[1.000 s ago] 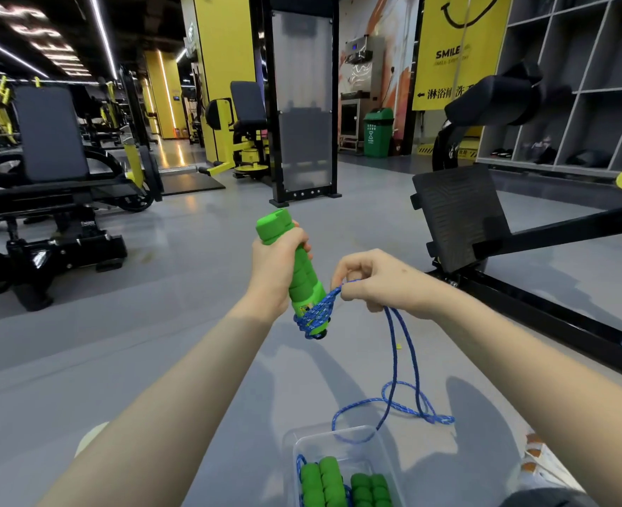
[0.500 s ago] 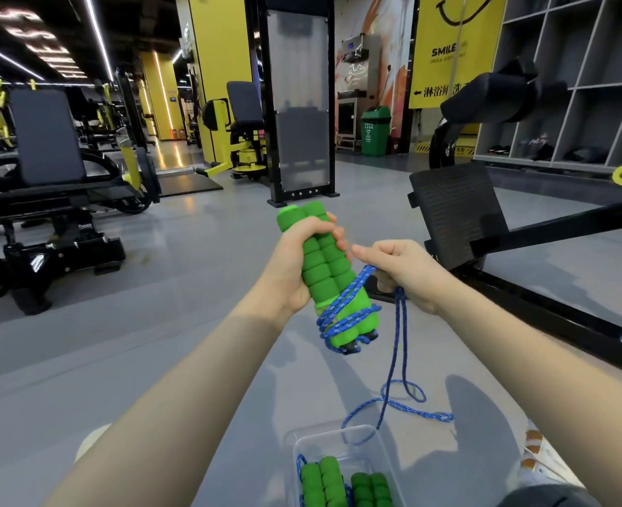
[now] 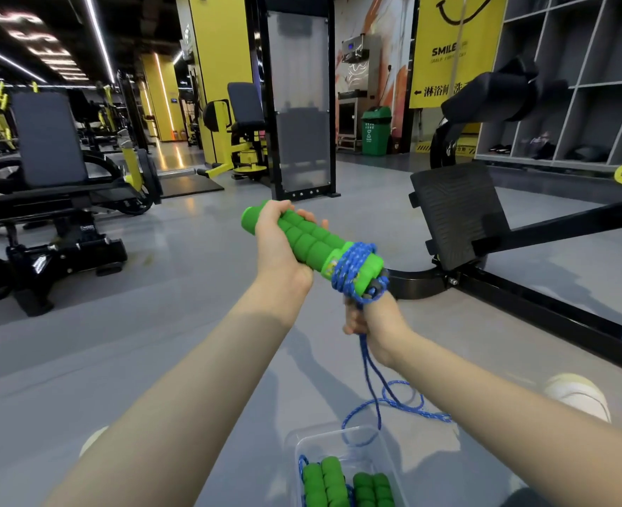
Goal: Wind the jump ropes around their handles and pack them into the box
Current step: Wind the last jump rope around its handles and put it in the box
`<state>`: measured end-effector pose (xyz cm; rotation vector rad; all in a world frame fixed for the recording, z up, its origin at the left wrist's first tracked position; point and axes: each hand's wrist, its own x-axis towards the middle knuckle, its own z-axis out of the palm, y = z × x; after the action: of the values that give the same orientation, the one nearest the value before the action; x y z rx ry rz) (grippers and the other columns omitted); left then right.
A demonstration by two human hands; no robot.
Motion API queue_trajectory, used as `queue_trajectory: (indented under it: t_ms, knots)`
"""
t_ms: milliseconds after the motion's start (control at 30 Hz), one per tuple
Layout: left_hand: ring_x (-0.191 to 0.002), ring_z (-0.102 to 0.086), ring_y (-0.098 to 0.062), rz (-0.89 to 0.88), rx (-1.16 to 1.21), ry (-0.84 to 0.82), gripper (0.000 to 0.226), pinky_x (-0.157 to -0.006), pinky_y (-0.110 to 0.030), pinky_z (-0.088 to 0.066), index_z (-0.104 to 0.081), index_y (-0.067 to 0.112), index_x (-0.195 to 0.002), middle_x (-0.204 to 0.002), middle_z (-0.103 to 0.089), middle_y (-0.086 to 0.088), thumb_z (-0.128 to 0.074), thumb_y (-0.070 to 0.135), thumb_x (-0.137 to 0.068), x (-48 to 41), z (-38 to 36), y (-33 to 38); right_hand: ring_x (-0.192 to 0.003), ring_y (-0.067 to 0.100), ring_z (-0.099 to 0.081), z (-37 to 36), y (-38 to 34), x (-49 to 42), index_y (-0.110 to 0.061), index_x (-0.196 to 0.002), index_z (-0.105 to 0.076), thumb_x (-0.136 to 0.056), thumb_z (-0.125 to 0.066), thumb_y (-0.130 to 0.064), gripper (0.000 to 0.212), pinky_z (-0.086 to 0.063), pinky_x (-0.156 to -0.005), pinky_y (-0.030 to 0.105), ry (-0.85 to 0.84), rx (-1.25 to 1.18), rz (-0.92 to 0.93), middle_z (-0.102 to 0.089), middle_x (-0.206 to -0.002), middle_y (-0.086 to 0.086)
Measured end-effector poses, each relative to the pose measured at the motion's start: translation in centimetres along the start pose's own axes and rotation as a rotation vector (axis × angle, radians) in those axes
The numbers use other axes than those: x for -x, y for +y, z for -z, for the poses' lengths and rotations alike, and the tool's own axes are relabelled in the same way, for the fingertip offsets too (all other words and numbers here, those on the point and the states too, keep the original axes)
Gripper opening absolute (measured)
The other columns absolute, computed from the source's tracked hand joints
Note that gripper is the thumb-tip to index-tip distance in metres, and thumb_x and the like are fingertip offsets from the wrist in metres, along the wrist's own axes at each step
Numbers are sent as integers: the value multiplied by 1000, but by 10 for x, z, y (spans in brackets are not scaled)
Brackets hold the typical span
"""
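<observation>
My left hand (image 3: 280, 243) grips a pair of green foam handles (image 3: 313, 243), held side by side and tilted with their lower ends pointing right. Several turns of blue rope (image 3: 353, 268) wrap those lower ends. Just below them my right hand (image 3: 370, 320) grips the rope, palm turned away. The loose rope (image 3: 382, 400) hangs from that hand to a loop on the floor and over the box's rim. The clear plastic box (image 3: 324, 437) sits at the bottom centre, with more green handles (image 3: 346, 481) and blue rope inside.
I sit on a grey gym floor with white shoes (image 3: 580, 395) at either side. A black machine frame with a ribbed footplate (image 3: 455, 210) stands close on the right. A black bench machine (image 3: 46, 199) is at the left. Open floor lies ahead.
The handles tipped from nearly upright to lying slantwise, ends to the right. My right hand swung from beside the handles to under them, carrying the rope round. More turns show on the handles.
</observation>
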<state>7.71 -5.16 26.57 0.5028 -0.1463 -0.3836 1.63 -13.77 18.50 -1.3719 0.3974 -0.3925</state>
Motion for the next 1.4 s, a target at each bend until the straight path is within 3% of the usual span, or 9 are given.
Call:
queue_trajectory:
  t_ms: [167,333,500,800,1033,1133,1267,1333,1400]
  knots:
    - [-46,-51,-10,-261,-149,187,20,-70,-33,-49,-48,13,-68,-50,-50,3,-53,9,-87,-8,10,5,-27,9,-19,-30,5,25,-12,-73,-45,-100,-25,-26,36,-34,-44,23,-218,178,-91,-27,-37,-5]
    - [-44,-49,-9,-445,-363,190,24,-58,-25,-46,-47,14,-63,-44,-50,8,-54,5,-84,-16,24,15,-30,10,-22,-16,-34,30,-14,-71,-50,-92,-45,-18,22,-43,-45,23,-472,578,-41,-27,-44,-2]
    - [-52,-51,-11,-485,-570,70,9,-66,-30,-48,-50,15,-67,-54,-50,5,-56,12,-72,-14,32,10,-36,9,-27,6,-65,26,-14,-60,-53,-90,-58,-35,37,-35,-41,19,-486,803,147,-26,-49,-1]
    - [-55,-51,-15,-138,-590,-268,5,-58,-27,-47,-54,13,-76,-61,-51,-1,-55,8,-76,-1,14,-3,-42,12,-17,17,-65,8,-17,-45,-25,-91,-56,-37,59,-15,-44,23,-194,676,470,-21,-44,-2]
    - [-55,-51,-15,101,-330,-300,2,-59,-27,-48,-52,13,-74,-63,-52,-1,-54,15,-74,7,2,-3,-39,10,-30,31,-73,-3,-19,-35,-38,-94,-51,-19,60,-25,-47,24,1,381,562,-32,-37,-8]
    - [-55,-49,-15,140,-227,-283,10,-61,-27,-48,-50,12,-75,-63,-50,-1,-47,14,-84,13,-3,-10,-36,6,-30,22,-62,-6,-20,-41,-36,-93,-53,-31,56,-27,-41,19,42,268,419,-32,-35,-9]
    - [-51,-49,-13,107,-73,-208,12,-61,-27,-48,-47,12,-71,-62,-48,-1,-47,14,-83,12,-7,-7,-55,9,-60,23,-41,-3,-16,-68,-55,-98,-45,-22,32,-48,-61,22,-162,-115,76,-61,-55,-5]
    - [-52,-49,-13,63,-17,-165,15,-62,-27,-49,-46,13,-69,-61,-48,0,-47,15,-84,9,-9,-1,-39,5,-49,22,-23,1,-19,-63,-49,-97,-35,0,41,-43,-50,24,-168,-69,55,-53,-42,-10]
    - [-54,-50,-13,-11,-11,-95,17,-64,-29,-50,-46,14,-69,-59,-48,1,-48,15,-85,6,-9,2,-33,7,-26,12,-7,6,-17,-55,-36,-94,-30,-3,42,-29,-43,23,-157,-2,9,-34,-36,-9]
